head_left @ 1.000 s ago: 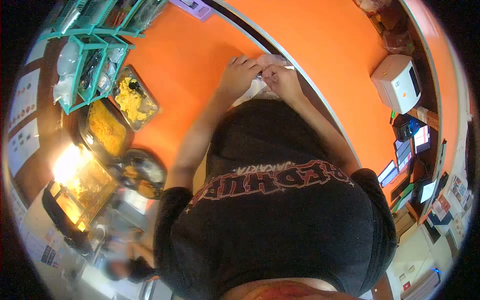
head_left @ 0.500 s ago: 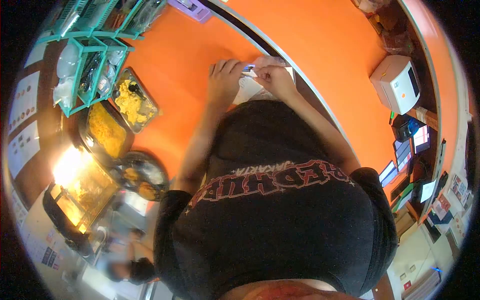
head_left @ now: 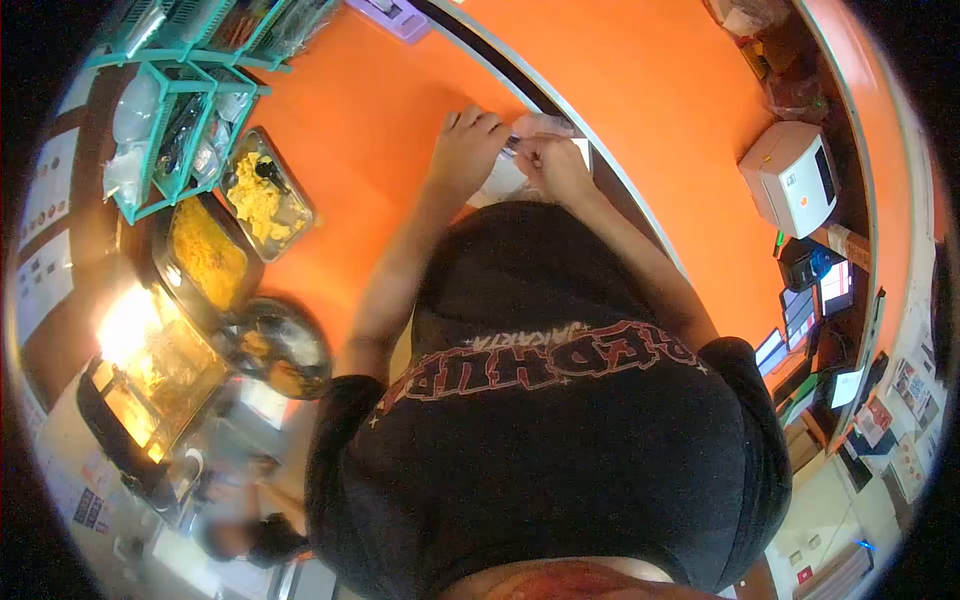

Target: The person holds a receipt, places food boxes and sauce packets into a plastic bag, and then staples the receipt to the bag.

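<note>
My left hand (head_left: 470,150) is closed, its fingers bent around one end of a small blue-and-dark object (head_left: 513,142). Close against it, my right hand (head_left: 556,165) pinches with thumb and fingers; what lies between them is too small to make out. Below both hands, near my body, a white paper-like sheet or packet (head_left: 500,182) lies on the orange counter (head_left: 370,130), partly covered by the hands. Behind my right hand sits a crumpled clear plastic bag (head_left: 545,125).
Left stand a tray of yellow food (head_left: 258,205), a second tray (head_left: 208,255), a round dark pan (head_left: 285,345) and a lit glass case (head_left: 165,370). Teal baskets (head_left: 165,140) are at upper left, a white printer (head_left: 790,180) right. Another person's dark sleeve (head_left: 278,540) shows lower left.
My left hand has shifted slightly right and up, closer to the right hand. The blue-and-dark object has moved a little right and is more covered by fingers.
</note>
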`<action>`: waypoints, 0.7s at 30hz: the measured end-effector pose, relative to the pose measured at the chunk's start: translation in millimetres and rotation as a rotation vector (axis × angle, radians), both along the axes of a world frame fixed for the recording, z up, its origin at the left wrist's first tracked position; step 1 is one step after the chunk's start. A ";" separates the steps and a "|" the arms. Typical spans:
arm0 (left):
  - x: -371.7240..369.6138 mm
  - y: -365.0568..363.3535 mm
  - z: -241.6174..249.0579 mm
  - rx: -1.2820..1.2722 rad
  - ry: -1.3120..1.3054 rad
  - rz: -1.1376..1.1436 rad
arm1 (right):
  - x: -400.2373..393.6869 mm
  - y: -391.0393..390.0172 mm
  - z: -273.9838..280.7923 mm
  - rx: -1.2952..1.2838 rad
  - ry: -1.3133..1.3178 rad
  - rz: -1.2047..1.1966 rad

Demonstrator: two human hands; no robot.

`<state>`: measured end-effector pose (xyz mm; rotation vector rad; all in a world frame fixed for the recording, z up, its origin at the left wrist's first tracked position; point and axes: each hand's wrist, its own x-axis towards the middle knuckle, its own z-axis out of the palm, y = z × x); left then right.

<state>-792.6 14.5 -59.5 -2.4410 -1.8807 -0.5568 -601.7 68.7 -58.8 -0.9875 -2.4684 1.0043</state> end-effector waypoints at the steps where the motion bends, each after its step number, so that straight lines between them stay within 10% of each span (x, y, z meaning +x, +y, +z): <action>1: 1.4 0.9 2.3 -0.022 -0.007 -0.009 | -0.3 0.4 -3.3 0.027 0.046 -0.015; 15: -6.6 -12.1 -20.9 0.032 -0.270 -0.020 | 7.3 1.8 9.5 0.006 0.105 -0.132; 21: -25.3 -43.0 -20.0 0.034 -0.624 0.425 | 12.0 -0.9 -0.4 0.161 -0.008 -0.066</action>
